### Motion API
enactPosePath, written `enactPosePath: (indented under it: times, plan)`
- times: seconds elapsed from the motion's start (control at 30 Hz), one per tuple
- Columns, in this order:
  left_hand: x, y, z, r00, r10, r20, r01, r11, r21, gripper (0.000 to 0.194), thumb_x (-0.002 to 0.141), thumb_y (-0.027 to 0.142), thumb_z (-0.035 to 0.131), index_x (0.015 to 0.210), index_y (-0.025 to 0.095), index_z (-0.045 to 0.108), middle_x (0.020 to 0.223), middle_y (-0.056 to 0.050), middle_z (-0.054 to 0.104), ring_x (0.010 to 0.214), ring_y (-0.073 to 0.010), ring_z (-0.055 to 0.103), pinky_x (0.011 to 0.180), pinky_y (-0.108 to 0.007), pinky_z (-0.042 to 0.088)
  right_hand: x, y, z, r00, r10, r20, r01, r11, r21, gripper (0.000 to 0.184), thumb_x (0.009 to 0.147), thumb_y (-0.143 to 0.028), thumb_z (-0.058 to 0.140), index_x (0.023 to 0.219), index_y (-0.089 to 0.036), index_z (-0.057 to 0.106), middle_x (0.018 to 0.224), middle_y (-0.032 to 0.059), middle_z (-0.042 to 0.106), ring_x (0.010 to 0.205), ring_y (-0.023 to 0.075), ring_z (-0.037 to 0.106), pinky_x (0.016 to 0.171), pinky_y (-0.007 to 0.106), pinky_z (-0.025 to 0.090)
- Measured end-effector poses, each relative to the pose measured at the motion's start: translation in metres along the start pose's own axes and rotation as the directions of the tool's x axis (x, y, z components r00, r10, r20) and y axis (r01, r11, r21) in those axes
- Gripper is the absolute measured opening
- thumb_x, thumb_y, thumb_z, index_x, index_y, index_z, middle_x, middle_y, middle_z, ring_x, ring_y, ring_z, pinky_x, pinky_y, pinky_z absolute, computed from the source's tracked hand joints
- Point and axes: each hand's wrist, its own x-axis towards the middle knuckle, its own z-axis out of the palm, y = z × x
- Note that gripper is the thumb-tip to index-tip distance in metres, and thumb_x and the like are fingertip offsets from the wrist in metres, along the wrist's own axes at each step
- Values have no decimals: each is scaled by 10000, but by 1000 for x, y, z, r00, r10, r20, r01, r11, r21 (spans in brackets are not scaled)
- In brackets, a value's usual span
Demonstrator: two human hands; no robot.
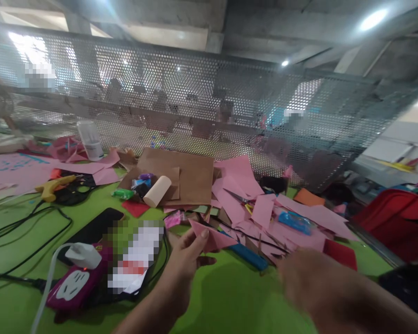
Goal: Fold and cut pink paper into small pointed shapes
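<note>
My left hand (188, 257) is closed on a pink paper triangle (212, 239), pinched between thumb and fingers above the green table (230, 297). Motion smears my right hand (303, 278), which is at the right near a pile of pink paper scraps (257, 211); its fingers cannot be made out. Just behind the pink triangle lies a long blue tool (249, 255), its kind unclear. Scissors (235, 194) are partly buried among the scraps. A small blue plastic packet (295, 222) rests on the pink paper.
At the left are a yellow glue gun (54, 188), a purple power strip (75, 283) with a white plug (83, 255), and a dark phone (97, 227). Brown cardboard (191, 174) and a paper roll (157, 191) stand before a perforated metal screen (202, 97). A red container (397, 225) is right.
</note>
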Motion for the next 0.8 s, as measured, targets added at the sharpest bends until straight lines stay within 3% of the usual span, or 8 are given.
enactPosePath:
  times: [0.13, 0.23, 0.33, 0.5, 0.63, 0.8]
  plan:
    - [2, 6, 1, 999, 43, 31, -47, 990, 132, 400, 697, 500, 800, 943, 188, 747, 944, -69, 720, 779, -161, 613, 644, -241, 462, 23, 10, 30, 991, 137, 0, -137, 990, -17, 165, 885, -390, 641, 994, -275, 686, 974, 39, 691, 956, 228, 626, 769, 311, 510]
    - [5, 3, -2, 995, 49, 81, -63, 982, 181, 412, 648, 520, 824, 856, 172, 755, 828, -55, 716, 694, -146, 591, 640, -237, 439, 31, 25, 44, 952, 296, 71, -295, 955, -21, 278, 840, -467, 654, 976, -227, 691, 921, 35, 684, 863, 217, 626, 736, 302, 487]
    - [7, -3, -6, 987, 65, 144, -92, 978, 186, 416, 641, 536, 819, 809, 161, 753, 773, -51, 706, 700, -164, 594, 673, -255, 444, 25, 36, 51, 910, 384, 154, -387, 922, -10, 300, 831, -492, 640, 802, -195, 672, 750, 12, 632, 719, 187, 578, 654, 283, 453]
    - [2, -7, -13, 982, 98, 159, -134, 962, 238, 357, 733, 515, 756, 840, 175, 739, 804, -37, 683, 786, -186, 579, 740, -269, 441, 15, 40, 60, 915, 369, 163, -371, 929, -18, 328, 842, -476, 619, 676, -193, 613, 635, -11, 542, 626, 159, 488, 595, 268, 384]
    - [-1, -4, -17, 985, 116, 128, -152, 932, 329, 287, 802, 469, 693, 785, 183, 692, 766, -3, 610, 734, -153, 513, 684, -234, 400, 13, 37, 64, 908, 374, 191, -362, 927, -96, 332, 844, -453, 620, 638, -195, 584, 627, -10, 543, 634, 163, 492, 592, 270, 371]
    - [-2, -3, -17, 971, 77, 226, -188, 831, 524, 306, 851, 436, 616, 688, 177, 607, 653, 23, 487, 630, -135, 410, 585, -235, 318, 13, 33, 63, 919, 354, 176, -356, 934, -20, 216, 821, -416, 677, 859, -203, 673, 815, 20, 648, 786, 197, 587, 702, 293, 445]
